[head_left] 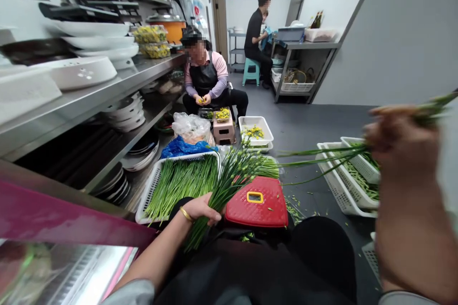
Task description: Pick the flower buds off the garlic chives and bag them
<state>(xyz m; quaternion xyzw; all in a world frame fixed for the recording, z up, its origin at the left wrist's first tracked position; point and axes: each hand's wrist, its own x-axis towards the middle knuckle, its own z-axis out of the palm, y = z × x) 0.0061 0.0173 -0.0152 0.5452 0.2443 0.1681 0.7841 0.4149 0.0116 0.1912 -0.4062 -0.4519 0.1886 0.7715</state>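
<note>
My left hand (202,209), with a gold bracelet at the wrist, is closed round a thick bunch of flowering chives (229,176). Their budded tips point up and away, over the red plastic stool top (255,209) with its yellow-rimmed hole. Raised at the far right, my right hand (400,128) is blurred and closed round a few long flowering chives (343,152). Those stems stretch leftward from it, with their other ends past the hand at the frame's right edge. Beside my left hand stands a white basket (143,205) filled with green stems laid lengthwise.
Opposite me a seated person (205,74) handles yellow flowers near a white basket (266,128). Stacked white baskets (336,195) of green pieces stand right. Steel shelving (143,74) with dishes runs along the left. Another person (255,33) sits farther back. Green scraps litter the floor.
</note>
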